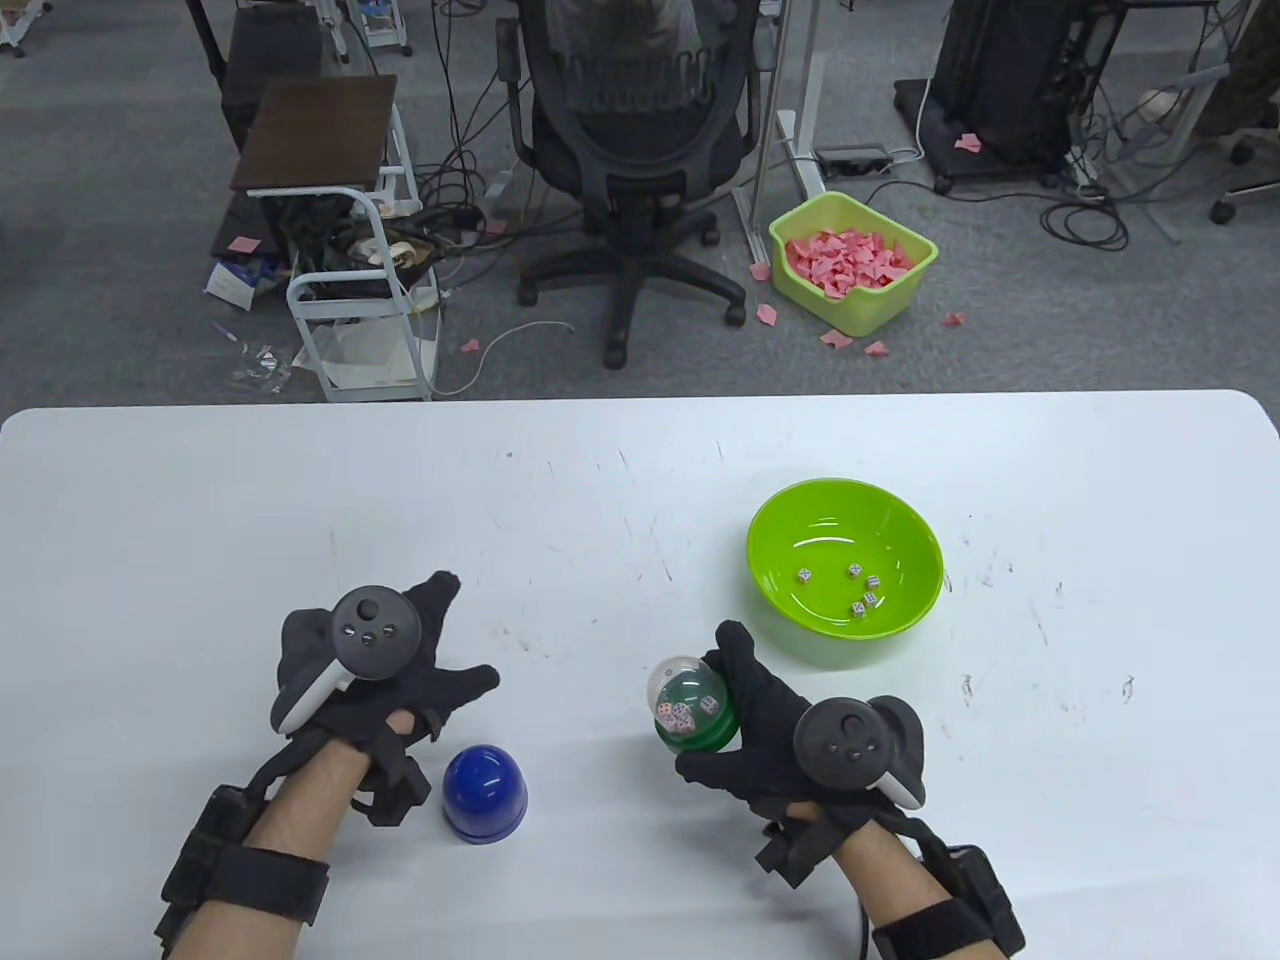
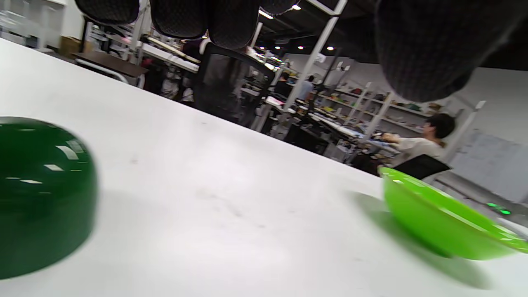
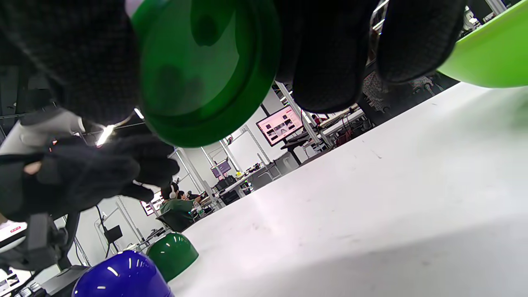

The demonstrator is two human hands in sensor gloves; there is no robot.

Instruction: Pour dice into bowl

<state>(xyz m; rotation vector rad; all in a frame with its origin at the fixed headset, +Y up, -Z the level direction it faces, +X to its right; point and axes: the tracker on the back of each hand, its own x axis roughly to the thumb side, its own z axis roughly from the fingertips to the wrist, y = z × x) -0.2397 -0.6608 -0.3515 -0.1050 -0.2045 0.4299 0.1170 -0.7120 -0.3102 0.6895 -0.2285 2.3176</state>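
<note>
Blue glossy plastic dome cap (image 1: 485, 795): nearest the lower edge of the table view, flat side down on the white table top (image 1: 600, 500), just right of the left wrist.

Left hand (image 1: 375, 665): black sensor glove, tracker on its back; palm down over the table, fingers spread, holding nothing. A dark green glossy dome cap (image 2: 43, 194) stands on the table under it, seen in the left wrist view and hidden by the hand from above.

Right hand (image 1: 770, 720): black sensor glove, tracker on its back; fingers and thumb wrap the green base of the dice cup, which is lifted off the table.

Dice cup with clear plastic dome and green round base (image 1: 690, 705): several small white dice (image 1: 683, 718) with coloured pips sit inside behind the clear dome. Long axis tilted; the clear dome points up and left, away from the bowl, and the green base faces down and right into the palm. The base's flat underside (image 3: 198, 62) fills the top of the right wrist view. Position: front right of the table, near the bowl but apart from it, on its near left side.

Lime green round plastic bowl (image 1: 900, 520): upright on the table, right of centre; five small white dice (image 1: 858, 590) lie loose in its bottom
</note>
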